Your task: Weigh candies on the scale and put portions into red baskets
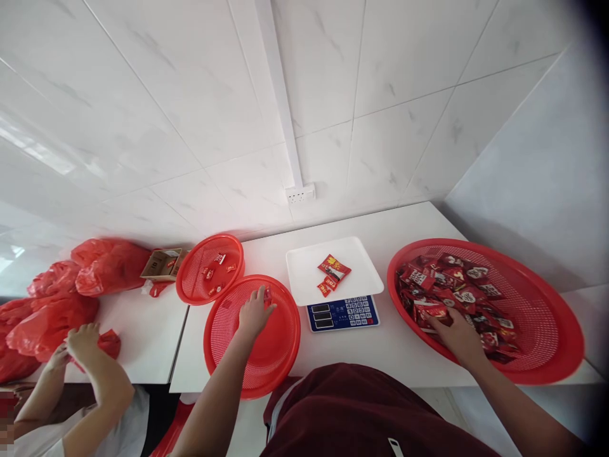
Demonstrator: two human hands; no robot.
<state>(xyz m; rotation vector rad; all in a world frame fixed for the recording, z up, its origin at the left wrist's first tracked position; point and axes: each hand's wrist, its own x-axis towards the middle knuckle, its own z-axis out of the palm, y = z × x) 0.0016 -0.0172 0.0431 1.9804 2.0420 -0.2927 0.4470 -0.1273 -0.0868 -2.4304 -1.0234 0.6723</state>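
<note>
My left hand (254,314) reaches down into a red mesh basket (221,374), its thumb apart from the fingers. A small red packet (267,295) lies right by those fingertips. On the right, my right hand (459,336) is inside a large red basket (568,336), its fingers closed on a shiny red packet (431,311). A pile of red and dark snack packets (469,295) surrounds it. Between my hands, a larger red packet (334,268) and a smaller red packet (327,285) rest on the white tray (302,270) of a digital scale (342,315).
Another red basket (183,285) with a few small packets stands behind the left one. A cardboard box (162,264) and red plastic bags (114,266) sit farther left. There a co-worker's hands (80,343) handle red plastic. A wall socket (300,193) is above the table (404,222).
</note>
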